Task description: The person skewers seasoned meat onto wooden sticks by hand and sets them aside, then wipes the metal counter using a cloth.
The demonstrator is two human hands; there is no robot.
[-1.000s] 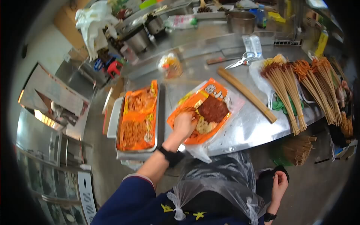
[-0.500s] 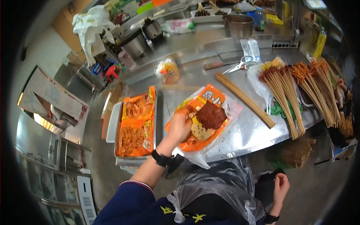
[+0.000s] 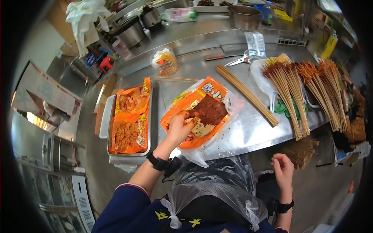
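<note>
My left hand (image 3: pixel 180 127) reaches over an opened orange food packet (image 3: pixel 174 119) on the steel table. Its thumb and fingers are closed on the near-left edge of a dark red slab of food (image 3: pixel 211 111), beside pale yellowish pieces (image 3: pixel 203 129) on the same packet. Exactly how much the fingertips grip is partly hidden. My right hand (image 3: pixel 283 171) hangs off the table's front edge, its fingers loosely curled and apart, with nothing in it.
A metal tray (image 3: pixel 149 152) at left carries orange packets of food. Loose bamboo skewers (image 3: pixel 247 95) lie right of the packet, with scissors (image 3: pixel 244 59) behind. Bundles of loaded skewers (image 3: pixel 286 95) rest at the right. A bagged jar-like container (image 3: pixel 166 63) stands at the back.
My left hand has lowered its fingers from above the packet onto the dark red food. My right hand has risen slightly, its fingers a little more apart. The camera view has shifted.
</note>
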